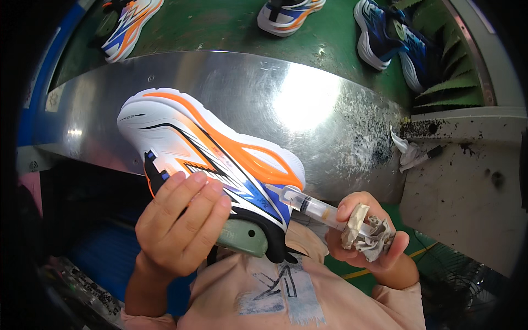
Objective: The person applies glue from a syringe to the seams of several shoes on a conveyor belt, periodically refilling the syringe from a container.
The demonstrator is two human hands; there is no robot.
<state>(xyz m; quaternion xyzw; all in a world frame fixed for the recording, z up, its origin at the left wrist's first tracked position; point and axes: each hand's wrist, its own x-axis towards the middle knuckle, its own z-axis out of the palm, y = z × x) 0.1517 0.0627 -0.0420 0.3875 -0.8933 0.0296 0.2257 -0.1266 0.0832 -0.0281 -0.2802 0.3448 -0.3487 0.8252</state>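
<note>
A white running shoe (209, 140) with orange, black and blue markings lies on its side in front of me, its toe toward the upper left. My left hand (179, 228) grips it near the lacing and collar, thumb hidden behind. A green shoe last (242, 236) fills the shoe's opening. In my right hand (385, 264) is a clear plastic syringe (316, 209), whose plunger end is wrapped in crumpled, beige and grey tape or cloth (374, 236). The syringe's tip points left and meets, or nearly meets, the blue heel side just by the sole edge.
A shiny metal ledge (242, 71) runs beyond the shoe, bordering a green conveyor belt (203, 27). On the belt are orange-white shoes (129, 30) and dark blue shoes (379, 36). A crumpled white wrapper (406, 148) and a black-ended stick (426, 158) rest at right.
</note>
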